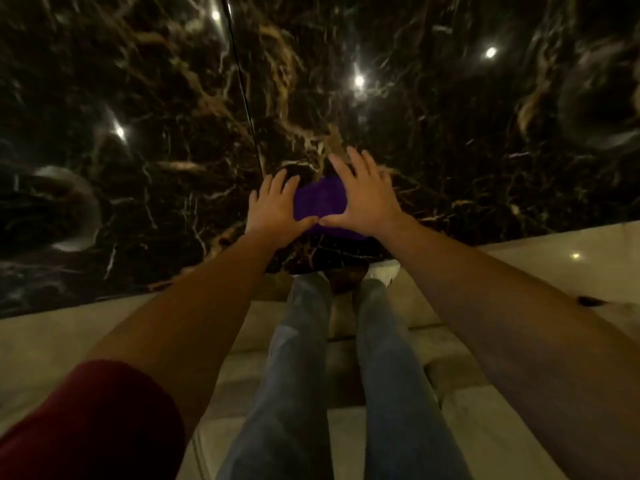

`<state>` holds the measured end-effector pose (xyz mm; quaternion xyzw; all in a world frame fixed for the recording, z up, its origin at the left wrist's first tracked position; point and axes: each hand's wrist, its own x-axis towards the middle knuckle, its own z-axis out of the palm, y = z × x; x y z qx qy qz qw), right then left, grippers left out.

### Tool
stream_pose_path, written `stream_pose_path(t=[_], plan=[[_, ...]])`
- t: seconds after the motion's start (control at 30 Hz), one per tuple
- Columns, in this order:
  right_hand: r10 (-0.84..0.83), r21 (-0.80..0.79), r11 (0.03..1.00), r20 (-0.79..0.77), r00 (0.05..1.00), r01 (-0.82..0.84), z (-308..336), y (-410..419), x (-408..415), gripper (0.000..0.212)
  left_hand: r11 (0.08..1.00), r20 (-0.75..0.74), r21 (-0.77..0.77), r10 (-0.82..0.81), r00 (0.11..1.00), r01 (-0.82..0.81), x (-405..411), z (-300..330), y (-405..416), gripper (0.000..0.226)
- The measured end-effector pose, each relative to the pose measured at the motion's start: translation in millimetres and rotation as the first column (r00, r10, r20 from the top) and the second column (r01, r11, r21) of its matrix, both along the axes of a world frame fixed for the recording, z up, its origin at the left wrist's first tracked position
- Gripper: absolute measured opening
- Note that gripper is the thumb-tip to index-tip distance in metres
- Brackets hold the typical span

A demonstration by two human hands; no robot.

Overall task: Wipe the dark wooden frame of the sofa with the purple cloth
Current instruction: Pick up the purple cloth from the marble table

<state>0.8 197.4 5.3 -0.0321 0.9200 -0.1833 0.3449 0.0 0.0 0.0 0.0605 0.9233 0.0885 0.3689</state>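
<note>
A purple cloth (320,199) lies against a glossy dark marble surface (166,109) straight ahead of me. My left hand (275,211) presses flat on the cloth's left edge with its fingers spread. My right hand (365,199) lies flat over the cloth's right side, fingers spread too. The two thumb tips touch below the cloth's middle. Much of the cloth is hidden under both palms. No sofa or dark wooden frame is in view.
The marble reflects several ceiling lights, and a thin dark seam (242,81) runs up it. Below its edge is a beige tiled floor (554,268). My legs in blue jeans (298,358) and a white shoe (382,271) stand close against it.
</note>
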Motion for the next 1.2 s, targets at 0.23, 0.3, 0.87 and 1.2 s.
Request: stream_pose_path(t=[0.23,0.3,0.87,1.2], plan=[[0.247,0.218,0.940,0.094,0.964,-0.263,-50.6,-26.1,35.8,0.113,0.987,-0.041,-0.155,-0.053,0.998,0.046,8.3,-45.7,-3.1,0.087],[0.264,0.277,0.922,0.060,0.963,-0.270,-50.8,-24.6,39.5,0.109,0.977,-0.055,-0.161,-0.150,0.987,0.140,12.7,-50.3,-3.1,0.086],[-0.248,-0.080,0.964,0.064,0.967,0.252,109.4,64.6,31.2,0.060,0.750,0.396,0.367,0.409,0.822,-0.550,16.9,93.9,46.7,0.011],[-0.580,-0.412,0.777,-0.175,0.796,0.475,332.3,154.4,67.4,0.076,0.312,0.515,0.732,0.327,0.792,-0.605,19.5,355.5,148.1,0.020]])
